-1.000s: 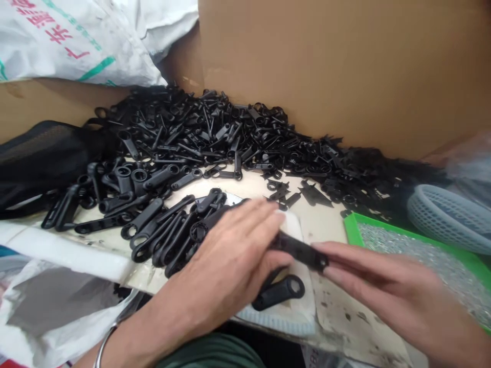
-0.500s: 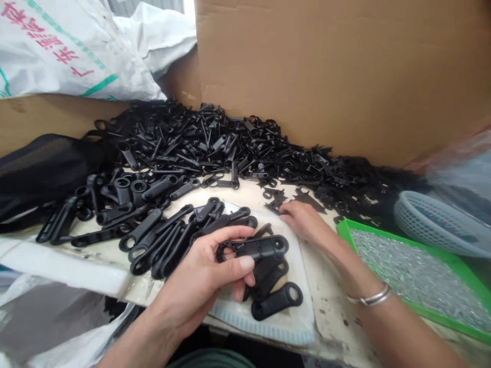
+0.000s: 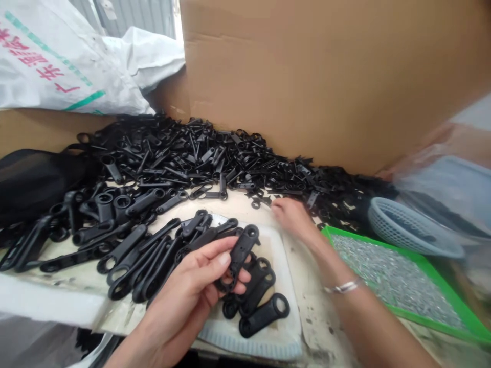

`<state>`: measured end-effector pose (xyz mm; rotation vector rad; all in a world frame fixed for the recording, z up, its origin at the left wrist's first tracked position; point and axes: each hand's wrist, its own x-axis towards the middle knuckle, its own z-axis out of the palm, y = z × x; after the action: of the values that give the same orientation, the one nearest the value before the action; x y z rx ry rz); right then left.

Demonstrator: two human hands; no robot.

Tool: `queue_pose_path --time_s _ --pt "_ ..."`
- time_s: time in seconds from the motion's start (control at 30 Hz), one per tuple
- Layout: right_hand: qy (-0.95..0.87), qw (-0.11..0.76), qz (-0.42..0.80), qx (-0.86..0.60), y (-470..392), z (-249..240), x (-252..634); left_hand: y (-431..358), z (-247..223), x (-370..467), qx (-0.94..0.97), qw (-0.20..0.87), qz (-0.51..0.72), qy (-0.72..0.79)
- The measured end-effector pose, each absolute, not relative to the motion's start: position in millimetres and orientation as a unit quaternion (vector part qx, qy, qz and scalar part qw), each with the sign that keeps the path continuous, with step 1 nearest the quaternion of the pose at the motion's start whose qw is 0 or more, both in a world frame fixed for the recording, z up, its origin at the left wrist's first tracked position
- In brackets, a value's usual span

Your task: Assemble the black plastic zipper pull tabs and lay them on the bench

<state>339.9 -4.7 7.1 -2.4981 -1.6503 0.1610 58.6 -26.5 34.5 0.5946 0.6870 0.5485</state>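
My left hand (image 3: 199, 281) is closed around a black plastic arm piece (image 3: 245, 245) with a ring at its end, tilted with its upper end pointing away. Below it, several similar black arm pieces (image 3: 264, 314) lie on a white cloth pad (image 3: 284, 276). My right hand (image 3: 293, 214) reaches past the pad's far edge, its fingers drawn together beside small black pieces (image 3: 256, 203). Whatever those fingers hold is hidden. More black arm pieces (image 3: 132, 248) lie in a row left of my left hand.
A large heap of black parts (image 3: 184, 148) runs along the cardboard wall (image 3: 307, 76). On the right stand a green tray (image 3: 418, 255) of small clear or silvery pieces and a grey-blue plastic basket (image 3: 410, 230). A white sack (image 3: 76, 61) hangs over the back left.
The view has shifted, so the table contents sit lower and further left. My left hand has turned the arm piece from lying level to standing steeply. My right hand's fingers have drawn together near the small pieces.
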Motion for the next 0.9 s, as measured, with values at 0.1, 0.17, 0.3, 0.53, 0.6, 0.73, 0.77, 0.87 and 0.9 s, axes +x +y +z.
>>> queue_pose_path --time_s 0.1,0.17,0.3,0.53,0.6,0.73,0.77,0.87,0.9 --pt "-0.530 0.054 0.048 -0.845 8.5 0.4 340.7 -30.4 36.0 58.1 0.288 0.867 0.251 0.320" --pt "-0.507 0.047 0.042 -0.860 8.4 2.4 351.8 -32.1 35.8 57.3 0.297 0.871 0.237 0.313" --pt "-0.501 0.054 0.042 -0.862 -14.6 18.3 369.9 -33.4 34.1 60.1 0.305 0.870 0.231 0.311" --pt "-0.598 0.082 0.112 -0.790 -85.0 56.9 349.0 -36.5 30.3 74.6 0.299 0.883 0.221 0.287" --pt "-0.618 0.101 0.139 -0.767 -97.9 66.5 339.6 -38.5 29.9 76.9 0.293 0.885 0.225 0.282" --pt "-0.623 0.236 0.223 -0.712 -113.6 73.0 321.2 -43.4 31.7 78.1 0.288 0.887 0.248 0.261" --pt "-0.615 0.282 0.247 -0.694 -115.7 71.3 316.2 -44.1 31.8 77.9 0.286 0.889 0.251 0.254" --pt "-0.602 0.362 0.283 -0.653 -116.7 62.9 297.6 -45.0 30.1 76.6 0.291 0.890 0.243 0.253" --pt "-0.606 0.370 0.282 -0.645 -115.3 60.5 290.2 -45.3 29.4 75.9 0.299 0.889 0.241 0.250"
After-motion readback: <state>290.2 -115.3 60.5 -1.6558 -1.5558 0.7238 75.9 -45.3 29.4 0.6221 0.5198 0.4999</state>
